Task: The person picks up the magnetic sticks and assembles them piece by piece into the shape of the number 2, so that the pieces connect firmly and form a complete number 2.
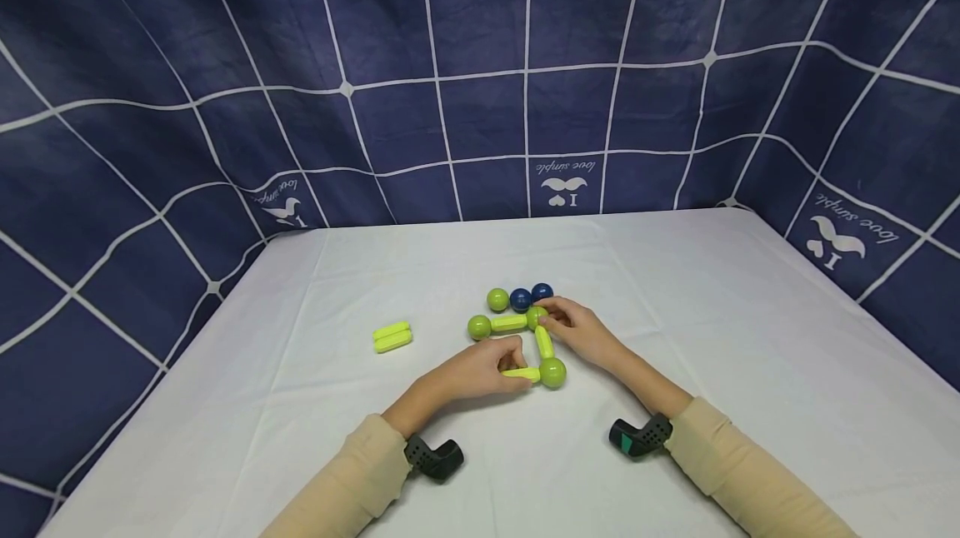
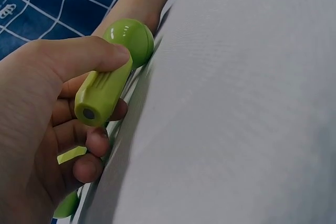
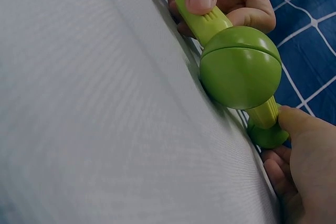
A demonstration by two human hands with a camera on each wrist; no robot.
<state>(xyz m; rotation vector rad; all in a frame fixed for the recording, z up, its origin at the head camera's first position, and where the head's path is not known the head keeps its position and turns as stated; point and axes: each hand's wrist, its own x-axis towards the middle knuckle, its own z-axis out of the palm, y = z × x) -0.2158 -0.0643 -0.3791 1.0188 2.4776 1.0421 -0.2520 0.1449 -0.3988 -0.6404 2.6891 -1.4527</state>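
My left hand (image 1: 480,367) pinches a yellow-green rod (image 1: 522,374) between thumb and fingers. The rod's far end meets a green ball (image 1: 552,372); its free end shows a grey disc in the left wrist view. From that ball a second rod (image 1: 544,342) runs back to another green ball (image 1: 536,317), which my right hand (image 1: 581,330) holds between thumb and fingers. A third rod (image 1: 509,323) joins that ball to a green ball (image 1: 479,327) on the left. In the right wrist view the front ball (image 3: 241,69) partly hides the joined pieces.
Behind the joined pieces sit a loose green ball (image 1: 497,299) and two dark blue balls, one (image 1: 521,299) beside the other (image 1: 542,293). Two loose yellow-green rods (image 1: 392,337) lie side by side at left. A white cloth covers the table (image 1: 315,438); a blue checked curtain (image 1: 480,122) hangs behind.
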